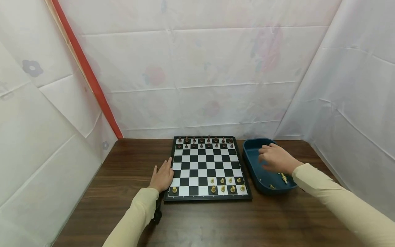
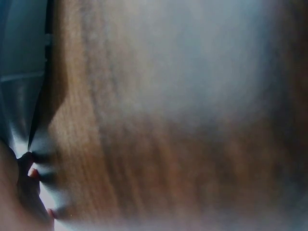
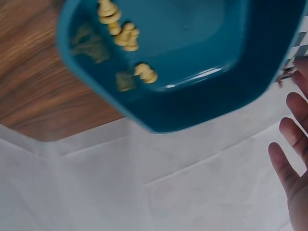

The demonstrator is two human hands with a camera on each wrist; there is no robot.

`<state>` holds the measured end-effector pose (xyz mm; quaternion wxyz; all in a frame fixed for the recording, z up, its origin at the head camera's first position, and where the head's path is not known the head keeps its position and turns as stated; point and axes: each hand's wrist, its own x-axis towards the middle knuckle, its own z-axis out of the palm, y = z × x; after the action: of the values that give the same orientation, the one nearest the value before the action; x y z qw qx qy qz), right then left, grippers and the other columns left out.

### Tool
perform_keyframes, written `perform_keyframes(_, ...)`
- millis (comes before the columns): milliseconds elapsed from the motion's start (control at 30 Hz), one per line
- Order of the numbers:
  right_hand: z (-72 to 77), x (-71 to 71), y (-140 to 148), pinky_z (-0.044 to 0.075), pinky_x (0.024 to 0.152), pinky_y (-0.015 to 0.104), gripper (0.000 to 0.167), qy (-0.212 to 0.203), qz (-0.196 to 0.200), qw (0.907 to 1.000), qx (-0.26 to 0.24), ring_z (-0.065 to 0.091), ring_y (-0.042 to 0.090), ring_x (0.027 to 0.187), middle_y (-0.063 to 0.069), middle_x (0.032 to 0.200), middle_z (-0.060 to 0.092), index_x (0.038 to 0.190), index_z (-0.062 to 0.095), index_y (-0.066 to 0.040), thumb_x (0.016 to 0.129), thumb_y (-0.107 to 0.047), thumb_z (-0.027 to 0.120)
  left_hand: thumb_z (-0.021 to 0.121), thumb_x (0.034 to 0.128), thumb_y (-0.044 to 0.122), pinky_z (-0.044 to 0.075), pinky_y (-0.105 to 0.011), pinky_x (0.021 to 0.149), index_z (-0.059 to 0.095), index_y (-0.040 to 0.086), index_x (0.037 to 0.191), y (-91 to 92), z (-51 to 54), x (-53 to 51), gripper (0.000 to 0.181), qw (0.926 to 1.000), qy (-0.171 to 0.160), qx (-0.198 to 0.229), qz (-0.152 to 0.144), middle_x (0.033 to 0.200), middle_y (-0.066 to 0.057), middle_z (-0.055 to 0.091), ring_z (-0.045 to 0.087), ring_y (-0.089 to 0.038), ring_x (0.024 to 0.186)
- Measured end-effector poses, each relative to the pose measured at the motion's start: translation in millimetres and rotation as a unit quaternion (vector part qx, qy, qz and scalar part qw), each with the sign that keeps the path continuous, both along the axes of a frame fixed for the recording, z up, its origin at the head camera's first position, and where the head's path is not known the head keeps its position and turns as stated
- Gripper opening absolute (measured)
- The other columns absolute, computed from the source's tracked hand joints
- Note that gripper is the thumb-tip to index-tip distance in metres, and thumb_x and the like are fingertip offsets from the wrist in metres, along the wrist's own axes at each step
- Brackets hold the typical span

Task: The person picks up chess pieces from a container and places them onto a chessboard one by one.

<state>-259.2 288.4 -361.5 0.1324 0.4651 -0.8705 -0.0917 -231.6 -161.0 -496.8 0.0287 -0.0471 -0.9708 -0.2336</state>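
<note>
1. Left hand (image 1: 163, 176), fingers straight, lies along the left edge of the square black-and-white chessboard (image 1: 202, 164)
2. Right hand (image 1: 279, 159), fingers loose (released), hovers over the rounded blue tray (image 1: 255, 156) holding small pale-yellow chess pieces (image 3: 146, 73)

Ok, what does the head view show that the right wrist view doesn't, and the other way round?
Only the head view: the left hand at the left edge of the chessboard, the light pieces standing on its near rows, the sleeves and the red strip.

Only the right wrist view: what look like faint reflections in the tray.

Both: that tray, the loose pieces lying in it, the right hand, the table, the white cloth and at least part of the chessboard.
</note>
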Motion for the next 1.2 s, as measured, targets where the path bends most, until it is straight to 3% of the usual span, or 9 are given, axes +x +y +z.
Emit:
perform_keyframes(300,-16.2,-9.6,22.8,0.03,0.059,0.03,0.008,-0.031,-0.036,0.9988,0.011,0.038,0.013,0.065,-0.008,0.072,0.049,0.076,0.073,-0.016,0.072,-0.013,0.079,0.028,0.101,0.019,0.005,-0.06,0.111,0.021,0.001,0.151,0.0,-1.0,0.6,0.054,1.0,0.001,0.002,-0.003,0.151,-0.019,0.031,0.025,-0.032,0.14)
perform_keyframes(600,-34.5,-18.3,45.2,0.035,0.056,0.031,0.011,-0.037,-0.061,0.9968,0.036,0.047,0.016,0.068,-0.004,0.074,0.055,0.075,0.071,-0.014,0.069,-0.013,0.081,0.028,0.1011,0.019,0.005,-0.059,0.111,0.021,0.001,0.151,2.9,0.8,2.7,0.054,1.0,-0.002,0.001,-0.003,0.151,-0.018,0.031,0.025,-0.031,0.14)
perform_keyframes(1000,-44.9,-14.9,62.6,0.034,0.056,0.031,0.015,-0.059,-0.071,0.9944,0.052,0.048,0.015,0.068,-0.007,0.071,0.056,0.064,0.068,-0.017,0.067,-0.011,0.082,0.029,0.1011,0.019,0.006,-0.059,0.111,0.022,0.001,0.151,1.7,6.0,2.4,0.053,1.0,-0.003,-0.002,0.005,0.151,-0.018,0.031,0.025,-0.032,0.14)
perform_keyframes(1200,-51.6,-12.8,70.5,0.034,0.055,0.032,0.015,-0.07,-0.063,0.9937,0.06,0.049,0.014,0.068,-0.009,0.069,0.055,0.065,0.068,-0.017,0.068,-0.007,0.078,0.029,0.1011,0.019,0.005,-0.06,0.111,0.021,0.001,0.151,1.6,5.6,2.0,0.054,1.0,-0.006,0.0,0.003,0.151,-0.019,0.031,0.025,-0.032,0.14)
